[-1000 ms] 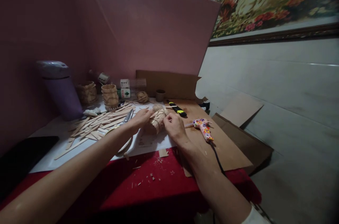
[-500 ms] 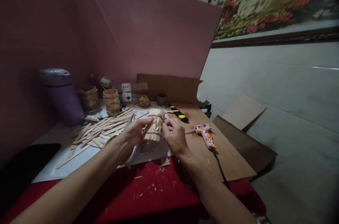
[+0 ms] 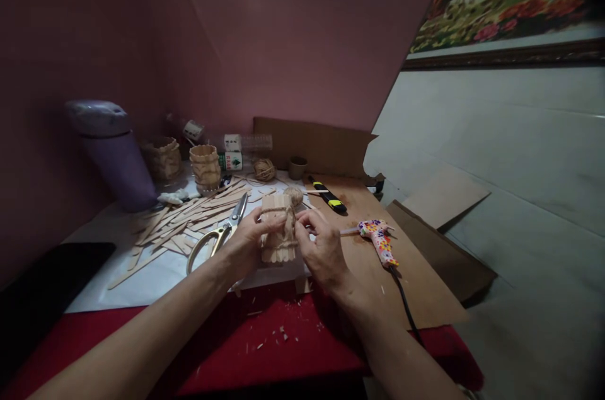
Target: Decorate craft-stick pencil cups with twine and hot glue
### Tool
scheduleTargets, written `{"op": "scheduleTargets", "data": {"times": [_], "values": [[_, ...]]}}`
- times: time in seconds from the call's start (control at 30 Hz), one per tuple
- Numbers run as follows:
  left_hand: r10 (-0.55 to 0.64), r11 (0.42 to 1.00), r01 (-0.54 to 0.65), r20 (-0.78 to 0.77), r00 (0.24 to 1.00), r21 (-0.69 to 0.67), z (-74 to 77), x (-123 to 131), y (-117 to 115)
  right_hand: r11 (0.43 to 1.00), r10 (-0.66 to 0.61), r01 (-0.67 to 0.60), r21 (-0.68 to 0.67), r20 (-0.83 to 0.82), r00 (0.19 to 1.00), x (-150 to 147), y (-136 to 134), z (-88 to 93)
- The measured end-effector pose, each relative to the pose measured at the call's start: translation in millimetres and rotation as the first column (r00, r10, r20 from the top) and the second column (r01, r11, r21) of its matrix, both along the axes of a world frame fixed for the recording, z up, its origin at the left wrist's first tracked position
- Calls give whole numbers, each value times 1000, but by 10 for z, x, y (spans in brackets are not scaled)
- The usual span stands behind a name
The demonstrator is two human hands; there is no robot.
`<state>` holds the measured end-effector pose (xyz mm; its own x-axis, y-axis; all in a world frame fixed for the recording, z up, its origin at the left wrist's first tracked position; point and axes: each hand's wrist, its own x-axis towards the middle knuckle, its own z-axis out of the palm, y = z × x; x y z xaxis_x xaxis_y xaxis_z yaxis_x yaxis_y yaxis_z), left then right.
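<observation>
A small cup made of craft sticks (image 3: 275, 247) is held over the front of the white paper, twine wrapped around it. My left hand (image 3: 253, 236) is closed around its left side, the thumb lying across its face. At the cup's right side my right hand (image 3: 324, 242) pinches the twine (image 3: 292, 214) with thumb and fingertips, which partly hide it. Just behind the cup sits a ball of twine (image 3: 294, 194). Metal scissors (image 3: 222, 233) with looped handles lie left of my left hand.
Loose craft sticks (image 3: 184, 220) spread over the paper on the left. Behind them stand a finished stick cup (image 3: 205, 168) and a purple bottle (image 3: 116, 160). On the cardboard at right lie a yellow-black utility knife (image 3: 328, 194) and a flowered glue gun (image 3: 378, 239) with its cord.
The view has shifted, so the surroundings sit further right. The cup has turned more upright in my hands, and the scissors and a twine ball behind it now show more fully.
</observation>
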<state>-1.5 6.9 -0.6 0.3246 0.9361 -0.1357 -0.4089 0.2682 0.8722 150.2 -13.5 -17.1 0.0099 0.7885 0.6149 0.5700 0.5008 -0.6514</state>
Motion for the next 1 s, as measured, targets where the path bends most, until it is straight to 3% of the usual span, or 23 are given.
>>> {"op": "scheduleTargets", "data": {"times": [0.4,0.6,0.7,0.87,1.0], "values": [[34,999,-34,-13,999,11,-22,1,25,992,-121,122,-13,91,989,15,-69,70],[93,996,-92,-27,995,20,-16,-8,23,996,-69,74,-55,84,994,-11,-108,94],[126,992,-125,-24,992,22,-17,-3,27,995,-25,24,-100,-6,1000,-11,-92,74],[110,993,-109,-36,993,37,-37,1,45,970,38,-110,-219,-309,950,-8,-16,35],[100,994,-99,-57,993,36,-32,8,39,965,56,-148,-218,-380,923,-7,9,39]]}}
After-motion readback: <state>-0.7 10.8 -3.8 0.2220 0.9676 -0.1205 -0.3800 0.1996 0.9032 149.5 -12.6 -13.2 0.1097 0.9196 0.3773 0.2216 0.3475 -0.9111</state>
